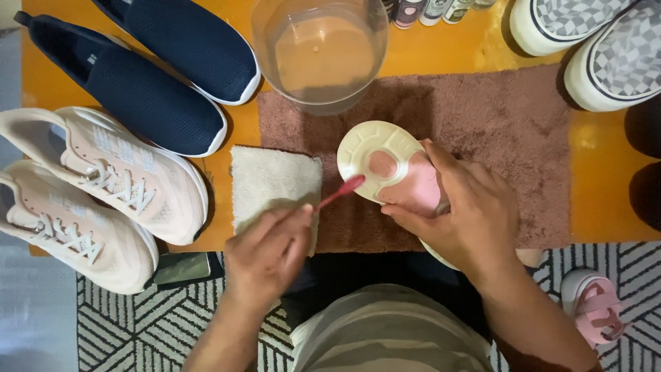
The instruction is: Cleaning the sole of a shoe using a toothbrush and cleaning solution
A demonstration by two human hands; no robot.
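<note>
At far left lay pink sneakers (103, 200) beside navy slip-ons (151, 69). Our left hand (268, 251) gripped a red brush (341, 191) over a cream cloth (272, 182), its bristles touching a small shoe's sole (385, 162). Our right hand (461, 213) clasped that shoe, sole up, above the brown towel (496, 117). A clear bowl (320, 52) stood behind; checkered shoes (599, 48) sat far right.

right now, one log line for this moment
left hand: holds red toothbrush | right hand: holds small pink shoe, sole up | bristles: at sole | water bowl: behind
</note>
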